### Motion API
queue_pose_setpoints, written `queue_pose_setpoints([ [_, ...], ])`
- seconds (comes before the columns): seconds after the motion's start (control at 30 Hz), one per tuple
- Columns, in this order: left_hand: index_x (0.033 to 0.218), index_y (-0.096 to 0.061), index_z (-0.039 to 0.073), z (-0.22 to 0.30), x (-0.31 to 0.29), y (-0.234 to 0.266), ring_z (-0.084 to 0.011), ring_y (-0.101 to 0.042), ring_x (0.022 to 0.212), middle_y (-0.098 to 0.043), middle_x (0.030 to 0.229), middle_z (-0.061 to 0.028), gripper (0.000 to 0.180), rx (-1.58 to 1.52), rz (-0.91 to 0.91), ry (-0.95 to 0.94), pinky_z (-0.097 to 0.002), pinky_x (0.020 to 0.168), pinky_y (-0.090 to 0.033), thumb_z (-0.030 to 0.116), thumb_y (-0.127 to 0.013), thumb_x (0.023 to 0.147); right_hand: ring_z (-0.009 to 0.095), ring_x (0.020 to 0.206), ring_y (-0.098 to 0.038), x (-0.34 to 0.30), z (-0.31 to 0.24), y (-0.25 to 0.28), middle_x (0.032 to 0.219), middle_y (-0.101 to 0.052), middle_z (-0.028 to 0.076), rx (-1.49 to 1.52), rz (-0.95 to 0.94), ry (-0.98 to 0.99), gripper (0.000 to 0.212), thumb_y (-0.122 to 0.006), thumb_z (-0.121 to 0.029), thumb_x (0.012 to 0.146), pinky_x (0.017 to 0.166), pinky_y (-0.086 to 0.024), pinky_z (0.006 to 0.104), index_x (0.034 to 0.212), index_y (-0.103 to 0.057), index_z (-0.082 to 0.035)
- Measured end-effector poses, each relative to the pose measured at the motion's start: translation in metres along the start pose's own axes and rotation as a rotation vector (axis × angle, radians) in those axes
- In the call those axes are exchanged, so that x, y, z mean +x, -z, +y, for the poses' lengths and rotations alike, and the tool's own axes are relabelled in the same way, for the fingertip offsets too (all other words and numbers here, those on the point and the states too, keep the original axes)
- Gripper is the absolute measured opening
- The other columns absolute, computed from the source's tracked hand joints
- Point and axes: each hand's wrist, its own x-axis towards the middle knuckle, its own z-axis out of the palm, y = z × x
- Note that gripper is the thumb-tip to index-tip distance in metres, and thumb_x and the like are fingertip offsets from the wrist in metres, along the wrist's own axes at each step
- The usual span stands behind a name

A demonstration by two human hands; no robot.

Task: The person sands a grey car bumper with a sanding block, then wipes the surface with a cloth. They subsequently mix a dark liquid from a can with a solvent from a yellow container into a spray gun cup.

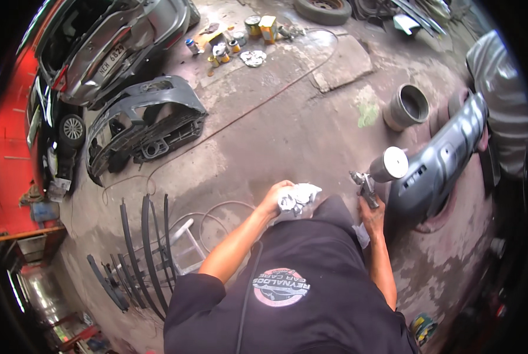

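Observation:
My left hand (272, 199) is closed around a crumpled white wad (299, 198), paper or cloth, in front of my body. Off to the right, my right hand (371, 213) grips the handle of a spray gun (367, 190). A round cup with a pale lid (389, 164) sits on that gun. Something whitish (361, 235) shows beside my right wrist; its kind is unclear. Just right of the spray gun lies a glossy dark grey bumper (438, 165), propped on rounded supports.
A black bumper (143, 127) lies at the left below a grey car (107, 56). Black trim strips (149, 253) lean on a stand. A hose (264, 101) crosses the floor. A bucket (406, 107), paint cans (268, 29) and a tyre (324, 9) stand farther off.

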Motion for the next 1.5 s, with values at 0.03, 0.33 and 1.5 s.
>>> queue_pose_setpoints([
  [0.03,0.107,-0.062,0.002,0.004,0.019,0.004,-0.0176,-0.072,0.082,-0.071,0.094,-0.0103,0.013,0.008,0.034,0.045,-0.0309,0.071,-0.060,0.009,-0.063,0.096,0.015,0.061,-0.063,0.023,-0.009,-0.004,0.071,-0.065,0.006,-0.008,-0.021,-0.034,0.026,-0.069,-0.018,0.093,0.058,-0.048,0.0304,0.111,-0.072,0.002],
  [0.33,0.140,-0.054,-0.008,0.078,0.175,0.042,-0.0190,-0.071,0.100,-0.071,0.117,-0.0166,0.047,0.150,0.089,0.286,-0.0309,0.083,-0.059,0.007,-0.057,0.096,0.013,0.076,-0.063,0.274,-0.066,-0.089,0.093,-0.073,0.007,-0.004,-0.175,-0.004,0.037,-0.069,-0.023,0.096,0.066,-0.051,0.0302,0.127,-0.068,-0.003],
  [1.5,0.096,-0.065,0.005,0.663,0.611,0.392,-0.0179,-0.071,0.085,-0.072,0.089,-0.0084,0.008,0.140,0.204,0.067,-0.0329,0.076,-0.059,0.006,-0.058,0.093,0.039,0.116,-0.067,0.964,-0.172,-0.583,0.126,-0.070,0.022,-0.476,-0.533,0.288,0.044,-0.075,-0.008,0.090,0.098,-0.052,0.0420,0.132,-0.065,-0.001],
])
